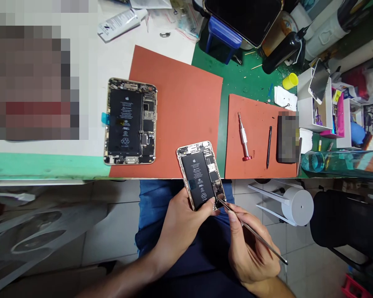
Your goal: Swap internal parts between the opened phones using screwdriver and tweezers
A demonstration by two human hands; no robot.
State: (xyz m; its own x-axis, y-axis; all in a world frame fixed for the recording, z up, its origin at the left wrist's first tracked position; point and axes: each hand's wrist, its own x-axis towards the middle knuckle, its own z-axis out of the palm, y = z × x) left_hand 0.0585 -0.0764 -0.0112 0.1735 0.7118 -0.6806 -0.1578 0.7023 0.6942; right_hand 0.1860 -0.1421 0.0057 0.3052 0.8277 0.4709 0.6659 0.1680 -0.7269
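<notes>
My left hand [186,219] grips the lower end of an opened smartphone [199,174], tilted at the table's front edge, its thumb lying over the bottom of the black battery. The phone's battery and circuit board are bare, with no screen on it. In my right hand [251,244] are slim metal tweezers [261,238], pinched between thumb and fingers. Their tips touch or nearly touch the phone's lower right inner corner; I cannot see whether they hold a part. A second opened smartphone [130,122] lies flat to the left, blue tape at its left side.
Orange-brown mats [186,107] cover part of the green table. On the right mat lie a screwdriver [244,138], a black pen-like tool [269,147] and a dark rectangular object [284,138]. A clear bottle [338,161] and a white organizer [311,103] stand farther right. A stool [296,206] is below.
</notes>
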